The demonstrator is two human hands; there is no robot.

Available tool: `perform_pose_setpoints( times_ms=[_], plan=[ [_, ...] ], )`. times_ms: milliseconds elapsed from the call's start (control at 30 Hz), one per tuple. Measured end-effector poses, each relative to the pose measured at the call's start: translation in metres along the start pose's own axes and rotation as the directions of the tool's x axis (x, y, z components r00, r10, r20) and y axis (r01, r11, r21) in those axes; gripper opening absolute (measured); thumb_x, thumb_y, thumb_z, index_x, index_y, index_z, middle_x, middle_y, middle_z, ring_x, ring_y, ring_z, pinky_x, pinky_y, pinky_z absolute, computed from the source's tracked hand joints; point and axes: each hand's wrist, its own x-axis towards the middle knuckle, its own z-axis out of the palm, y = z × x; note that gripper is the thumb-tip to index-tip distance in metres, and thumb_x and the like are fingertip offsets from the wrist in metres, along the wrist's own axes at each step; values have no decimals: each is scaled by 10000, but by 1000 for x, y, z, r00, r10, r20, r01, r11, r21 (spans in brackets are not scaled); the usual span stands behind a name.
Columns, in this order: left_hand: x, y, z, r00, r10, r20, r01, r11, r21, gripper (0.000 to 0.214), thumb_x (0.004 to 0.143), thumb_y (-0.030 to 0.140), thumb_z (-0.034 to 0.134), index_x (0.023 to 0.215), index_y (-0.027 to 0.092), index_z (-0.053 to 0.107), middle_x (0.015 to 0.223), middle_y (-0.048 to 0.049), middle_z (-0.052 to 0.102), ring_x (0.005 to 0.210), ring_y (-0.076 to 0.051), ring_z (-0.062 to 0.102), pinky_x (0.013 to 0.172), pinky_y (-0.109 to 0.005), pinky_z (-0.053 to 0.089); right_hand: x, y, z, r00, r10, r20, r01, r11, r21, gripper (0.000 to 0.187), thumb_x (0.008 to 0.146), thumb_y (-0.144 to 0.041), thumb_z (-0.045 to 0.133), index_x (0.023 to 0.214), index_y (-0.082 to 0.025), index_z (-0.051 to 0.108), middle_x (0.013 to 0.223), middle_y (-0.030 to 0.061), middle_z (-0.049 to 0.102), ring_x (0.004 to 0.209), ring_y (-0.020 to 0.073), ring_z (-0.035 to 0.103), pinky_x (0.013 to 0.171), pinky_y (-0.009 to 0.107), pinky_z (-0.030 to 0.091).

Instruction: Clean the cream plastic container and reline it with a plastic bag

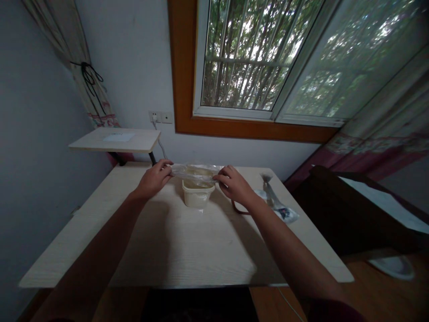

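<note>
A clear plastic bag (194,172) is stretched between my two hands, above and partly over a small cream-coloured plastic basket (198,196). My left hand (156,178) pinches the bag's left end, fingers closed on it. At the other end my right hand (233,182) grips the plastic between thumb and fingers. The bag covers the far side of the basket's rim, and what the basket holds is hidden. The basket stands upright on the pale wooden table (201,250).
Right of my right hand lies a clear packet (284,212) beside a reddish-brown curved edge (238,208), partly hidden by my forearm. A small raised shelf (140,139) with a paper sheet (119,137) stands at the back left. Behind the table is a wall with a window.
</note>
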Motion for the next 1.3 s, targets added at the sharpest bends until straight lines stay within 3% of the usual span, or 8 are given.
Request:
perform_pose_setpoints(
  times_ms=[300,433,567,767,867,1000,1100,1300],
  plan=[
    [-26,-1,-1,998,13,-60,-15,1000,-26,225,958,324,540,1021,222,730,1199,-91,619,907,-164,631,841,-327,543,-27,-14,-1,995,68,-67,-62,995,82,303,903,-85,521,1085,-256,691,1002,93,590,957,250,557,803,401,499],
    [-32,8,1,989,-14,-150,-8,989,-147,226,938,291,565,1090,224,718,1217,-104,569,1050,-197,613,930,-365,546,-24,-22,-2,986,112,-126,-94,985,142,260,917,-126,547,1085,-262,693,1023,103,600,980,260,574,830,428,512],
    [-34,21,-1,991,14,-132,-39,981,-190,302,869,258,637,1165,258,701,1308,-125,516,1195,-258,545,986,-444,535,-23,-24,3,985,125,-118,-107,983,152,270,913,-138,560,1106,-272,694,1050,106,619,1012,274,575,855,458,508],
    [-33,47,-22,987,115,-112,-125,989,-82,539,778,152,650,1275,361,635,1465,-84,434,1373,-341,414,1145,-652,336,-28,-23,12,988,102,-114,-88,989,123,406,893,-104,547,1208,-325,677,1143,100,613,1053,273,561,871,465,498],
    [-25,64,-35,981,177,-78,-180,983,-32,568,772,144,651,1280,396,614,1476,-38,461,1417,-340,377,1198,-696,219,-29,-26,13,990,82,-112,-71,993,99,431,891,-93,548,1230,-328,673,1144,102,618,1042,273,551,869,464,492],
    [-16,79,-39,964,264,13,-263,963,-53,419,844,167,624,1208,373,636,1208,-12,661,1272,-276,532,1227,-704,145,-28,-29,13,992,72,-106,-61,993,102,422,893,-107,557,1227,-335,678,1137,98,624,1028,271,545,865,465,488],
    [-16,78,-33,958,283,37,-282,959,-44,311,890,150,580,1131,327,665,995,-1,705,1095,-222,616,1237,-673,178,-30,-29,13,993,74,-95,-63,991,116,416,892,-113,559,1216,-342,683,1107,93,625,1010,270,544,861,468,487],
    [-29,65,-19,948,313,55,-313,950,-25,218,942,161,525,1028,289,679,962,16,708,981,-169,637,1241,-616,221,-38,-25,14,993,83,-87,-74,992,107,393,877,-88,545,1157,-316,699,1051,94,612,982,270,532,829,457,491]
  ],
)
